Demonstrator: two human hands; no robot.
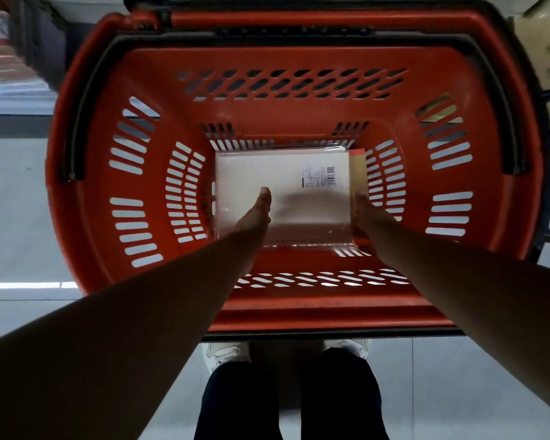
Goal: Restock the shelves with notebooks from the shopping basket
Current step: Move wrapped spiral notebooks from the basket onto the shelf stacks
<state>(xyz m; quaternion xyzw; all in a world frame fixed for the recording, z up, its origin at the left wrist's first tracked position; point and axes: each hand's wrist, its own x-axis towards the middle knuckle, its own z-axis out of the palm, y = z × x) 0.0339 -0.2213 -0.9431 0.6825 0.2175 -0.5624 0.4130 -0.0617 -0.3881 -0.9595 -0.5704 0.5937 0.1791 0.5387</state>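
Note:
A deep red shopping basket (pixel 86 185) fills the view from above. On its bottom lies a pale, plastic-wrapped pack of notebooks (pixel 283 173) with a barcode label at its right end; a tan and red cover (pixel 358 168) shows along its right edge. My left hand (pixel 258 211) reaches down over the pack, fingers straight, above or touching its top. At the pack's right edge my right hand (pixel 364 211) is down beside it; its fingers are hidden there, so I cannot tell whether it holds the pack.
The basket has black handles (pixel 73 122) folded along both side rims. It stands on a pale tiled floor (pixel 13 217), my shoes and dark trousers just in front of it. A cardboard box (pixel 543 49) sits at the far right, a blurred shelf at far left.

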